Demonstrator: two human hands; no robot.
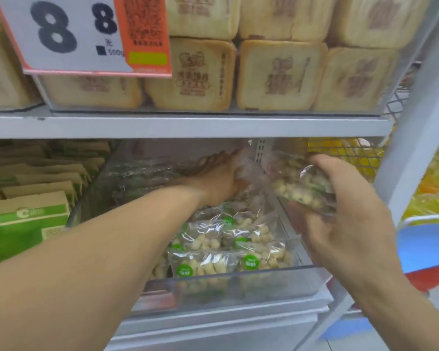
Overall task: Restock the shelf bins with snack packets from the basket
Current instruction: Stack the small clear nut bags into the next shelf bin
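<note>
A clear plastic shelf bin on the lower shelf holds several clear snack packets of pale puffs with round green labels. My left hand reaches deep into the back of the bin, fingers closed on a clear packet there. My right hand hovers at the bin's right side, gripping a bundle of the same snack packets. The basket is not in view.
Green and brown cartons fill the bin to the left. Wrapped bread loaves stand on the shelf above, behind a large price sign. A white upright post and yellow packets lie to the right.
</note>
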